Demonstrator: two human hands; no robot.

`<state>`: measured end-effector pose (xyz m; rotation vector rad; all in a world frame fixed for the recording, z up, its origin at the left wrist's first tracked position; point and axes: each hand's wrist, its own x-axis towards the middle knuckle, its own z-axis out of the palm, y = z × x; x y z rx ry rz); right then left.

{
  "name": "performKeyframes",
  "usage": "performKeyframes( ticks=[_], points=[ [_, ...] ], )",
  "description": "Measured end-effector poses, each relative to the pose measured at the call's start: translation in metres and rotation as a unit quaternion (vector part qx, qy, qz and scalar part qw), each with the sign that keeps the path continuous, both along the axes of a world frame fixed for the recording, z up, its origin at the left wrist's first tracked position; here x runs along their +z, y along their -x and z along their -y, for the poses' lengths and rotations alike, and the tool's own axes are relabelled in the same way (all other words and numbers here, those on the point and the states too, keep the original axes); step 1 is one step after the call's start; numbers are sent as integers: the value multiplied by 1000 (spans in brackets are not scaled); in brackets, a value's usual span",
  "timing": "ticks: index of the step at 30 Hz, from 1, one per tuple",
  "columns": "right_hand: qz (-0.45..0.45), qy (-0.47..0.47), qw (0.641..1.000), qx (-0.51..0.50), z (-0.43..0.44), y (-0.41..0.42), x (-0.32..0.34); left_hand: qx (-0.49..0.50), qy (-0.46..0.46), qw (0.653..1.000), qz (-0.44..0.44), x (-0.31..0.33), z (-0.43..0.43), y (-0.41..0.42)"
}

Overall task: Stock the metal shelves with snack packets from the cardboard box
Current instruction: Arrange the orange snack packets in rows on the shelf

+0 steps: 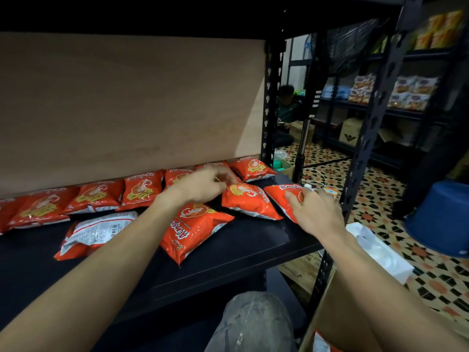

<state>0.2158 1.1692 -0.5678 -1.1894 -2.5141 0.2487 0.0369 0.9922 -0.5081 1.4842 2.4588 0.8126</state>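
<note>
Several red snack packets lean in a row (140, 190) against the wooden back of the black metal shelf (253, 252). More lie loose in front: one face down (97, 231), one flat in the middle (195, 229). My left hand (205, 185) pinches the top edge of a packet (250, 201) near the shelf's right end. My right hand (317, 209) grips another packet (285, 196) at the shelf's right edge. The cardboard box (337, 323) stands at the bottom right with a red packet (321, 342) showing inside.
The shelf's black upright posts (363, 148) stand right of my hands. A blue bucket (439, 219) and a white tissue box (380, 250) sit on the patterned floor at right. Further stocked shelves (406, 92) and a seated person (286, 110) are behind. My knee (253, 323) is below.
</note>
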Motion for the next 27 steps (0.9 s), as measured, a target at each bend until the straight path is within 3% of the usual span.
performKeyframes(
  ticks=[3, 8, 13, 20, 27],
  points=[
    [-5, -3, 1000, -12, -1, 3, -3, 5, 19, 999, -34, -3, 1, -10],
    [-4, 0, 1000, -1, -3, 2, -6, 3, -29, 998, -58, -6, -2, -21],
    [12, 3, 1000, 10, -6, 0, -6, -71, 90, 988, -103, -11, -9, -32],
    [34, 32, 999, 20, -10, 3, -1, 16, 133, 973, -187, -16, 3, -30],
    [43, 23, 998, 31, -3, 9, 1, 96, 68, 951, -288, -23, 0, -41]
  ],
)
